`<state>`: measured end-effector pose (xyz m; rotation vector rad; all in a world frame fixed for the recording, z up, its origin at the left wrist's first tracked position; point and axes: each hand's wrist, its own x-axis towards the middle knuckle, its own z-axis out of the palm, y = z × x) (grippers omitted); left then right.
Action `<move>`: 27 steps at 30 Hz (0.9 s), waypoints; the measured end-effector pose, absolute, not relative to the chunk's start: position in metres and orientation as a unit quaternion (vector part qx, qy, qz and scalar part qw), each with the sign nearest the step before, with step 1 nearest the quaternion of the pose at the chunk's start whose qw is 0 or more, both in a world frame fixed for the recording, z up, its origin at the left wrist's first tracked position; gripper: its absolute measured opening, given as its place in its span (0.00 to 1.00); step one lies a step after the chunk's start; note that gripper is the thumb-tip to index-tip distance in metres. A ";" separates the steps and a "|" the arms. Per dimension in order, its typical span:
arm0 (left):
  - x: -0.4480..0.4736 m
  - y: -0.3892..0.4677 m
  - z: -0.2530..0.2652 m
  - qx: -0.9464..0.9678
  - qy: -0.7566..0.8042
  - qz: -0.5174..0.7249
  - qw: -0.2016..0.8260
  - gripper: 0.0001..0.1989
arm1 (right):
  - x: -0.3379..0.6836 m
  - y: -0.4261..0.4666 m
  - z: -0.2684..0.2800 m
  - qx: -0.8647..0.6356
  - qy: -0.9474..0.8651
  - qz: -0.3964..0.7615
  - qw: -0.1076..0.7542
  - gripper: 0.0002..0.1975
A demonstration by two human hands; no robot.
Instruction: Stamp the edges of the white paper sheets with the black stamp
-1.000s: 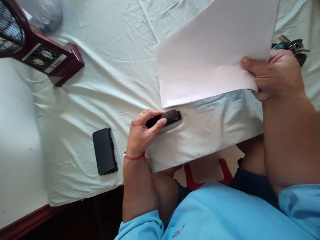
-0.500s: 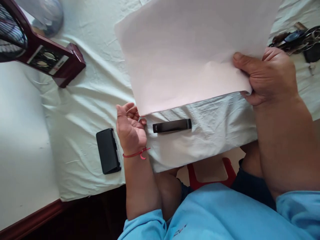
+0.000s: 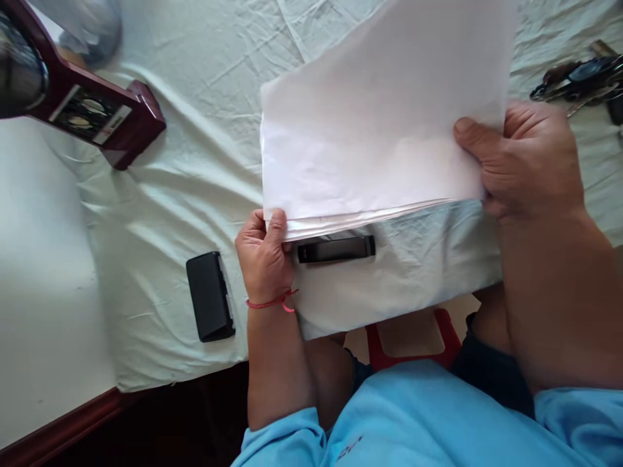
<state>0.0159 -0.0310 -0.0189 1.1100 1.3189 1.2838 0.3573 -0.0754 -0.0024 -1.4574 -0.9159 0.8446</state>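
Note:
Both my hands hold a stack of white paper sheets [image 3: 379, 143] above the cloth-covered table. My left hand [image 3: 265, 253], with a red string round its wrist, pinches the near left corner, thumb on top. At the right edge my right hand [image 3: 530, 162] grips the sheets with its thumb above and its other fingers mostly hidden. Along the near side several sheet edges show, slightly fanned. Just below that edge, beside my left hand, a black stapler-like bar [image 3: 337, 250] lies on the cloth.
A black phone-shaped case [image 3: 210, 296] lies left of my left hand. At the upper left stands a dark red wooden stand [image 3: 111, 117], with a clear plastic container [image 3: 97, 32] behind it. A bunch of keys [image 3: 579, 78] lies at the right. A pale cloth [image 3: 160, 259] covers the table.
My left hand was open beside the paper's corner and has closed on it. The paper has swung nearer and several sheet edges now show. My right hand keeps its grip.

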 end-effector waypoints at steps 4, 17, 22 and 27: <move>0.020 -0.031 -0.019 0.440 0.526 0.539 0.489 0.35 | 0.362 -0.072 -0.011 -0.600 -0.389 0.354 0.603 0.24; 0.020 -0.035 -0.014 0.417 0.533 0.533 0.508 0.34 | 0.368 -0.073 -0.015 -0.617 -0.347 0.315 0.632 0.26; 0.021 -0.035 -0.012 0.398 0.535 0.527 0.527 0.33 | 0.369 -0.073 -0.015 -0.620 -0.361 0.316 0.621 0.25; 0.023 -0.036 -0.009 0.391 0.518 0.551 0.525 0.28 | 0.369 -0.074 -0.014 -0.621 -0.377 0.307 0.614 0.23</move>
